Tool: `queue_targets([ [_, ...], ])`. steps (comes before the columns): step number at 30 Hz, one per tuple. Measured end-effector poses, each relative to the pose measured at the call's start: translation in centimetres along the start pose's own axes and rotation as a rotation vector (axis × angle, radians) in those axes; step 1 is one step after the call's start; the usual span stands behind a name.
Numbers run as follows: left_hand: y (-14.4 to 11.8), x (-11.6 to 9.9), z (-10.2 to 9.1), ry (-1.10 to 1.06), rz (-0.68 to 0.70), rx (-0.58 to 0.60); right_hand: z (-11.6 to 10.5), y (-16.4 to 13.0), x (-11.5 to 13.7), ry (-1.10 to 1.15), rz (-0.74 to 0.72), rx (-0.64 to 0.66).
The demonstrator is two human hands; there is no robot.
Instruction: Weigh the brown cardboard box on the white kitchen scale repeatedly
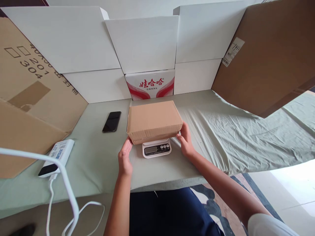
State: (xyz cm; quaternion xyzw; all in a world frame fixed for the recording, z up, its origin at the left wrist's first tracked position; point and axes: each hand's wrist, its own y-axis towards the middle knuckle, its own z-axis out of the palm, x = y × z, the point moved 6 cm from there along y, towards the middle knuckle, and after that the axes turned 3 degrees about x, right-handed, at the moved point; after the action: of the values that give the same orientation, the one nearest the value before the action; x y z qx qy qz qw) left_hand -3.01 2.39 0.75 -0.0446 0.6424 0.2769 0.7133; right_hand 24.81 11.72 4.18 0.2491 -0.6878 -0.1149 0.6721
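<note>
A closed brown cardboard box [154,118] sits over a small white digital scale [157,150], covering its weighing plate. Only the scale's front, with a dark display and several round buttons, shows below the box. My left hand [125,158] holds the box at its lower left corner, fingers partly hidden under the edge. At the lower right corner my right hand [185,140] grips the box, thumb along the front and fingers on the side. Whether the box rests fully on the plate I cannot tell.
Left of the box lies a black smartphone [112,122]. A white power bank [56,158] with a white cable [66,183] is at the left. White boxes [147,44] line the back; large cardboard boxes [265,55] flank both sides. Green cloth [206,131] covers the table.
</note>
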Motion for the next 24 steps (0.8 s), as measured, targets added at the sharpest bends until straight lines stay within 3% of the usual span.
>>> queue_targets([
  [24, 0.07, -0.21, -0.27, -0.040, 0.046, -0.043, -0.19, 0.15, 0.24, 0.009, -0.011, -0.020],
])
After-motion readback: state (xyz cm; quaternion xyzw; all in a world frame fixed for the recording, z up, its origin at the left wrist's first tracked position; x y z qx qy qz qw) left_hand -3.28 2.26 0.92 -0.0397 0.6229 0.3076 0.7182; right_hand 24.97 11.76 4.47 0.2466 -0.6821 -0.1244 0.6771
